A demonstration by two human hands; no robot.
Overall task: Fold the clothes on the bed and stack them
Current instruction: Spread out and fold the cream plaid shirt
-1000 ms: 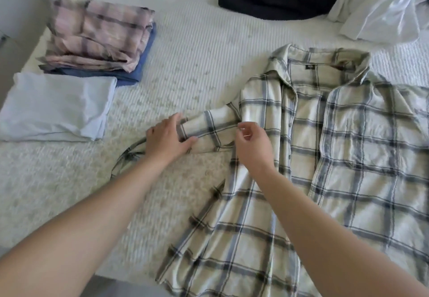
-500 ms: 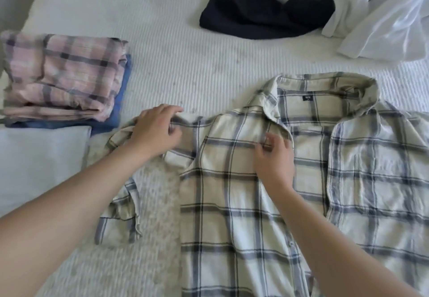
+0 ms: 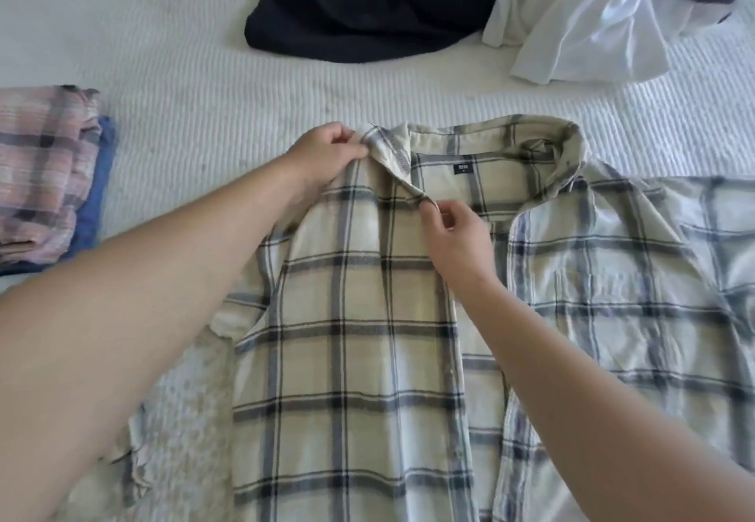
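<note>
At the far left edge of the bed (image 3: 204, 84), a folded pink plaid garment (image 3: 41, 170) sits on top of a folded blue piece (image 3: 96, 194), the blue showing along its right side; the stack is cut off by the frame, so you cannot tell how much more lies there. Moving right, your left hand (image 3: 327, 154) reaches to the shoulder of the cream plaid shirt (image 3: 347, 337), its fingers curled and pinching the fabric just beside the left end of the collar (image 3: 490, 133). The shirt lies spread flat across the middle and right of the bed, collar away from you, front open, with a small dark label (image 3: 463, 169) visible inside the neck. The left front panel lies flat under your forearm, and part of a sleeve seems to be tucked beneath its left edge, though the blur there makes that hard to confirm. Your right hand (image 3: 453, 231) rests on the shirt near the neck opening, thumb and forefinger pinching the lower tip of the left collar flap. Beyond the shirt, near the top, a dark navy garment (image 3: 359, 19) lies crumpled, and to its right a loose white garment (image 3: 592, 31) is heaped, touching the navy one
</note>
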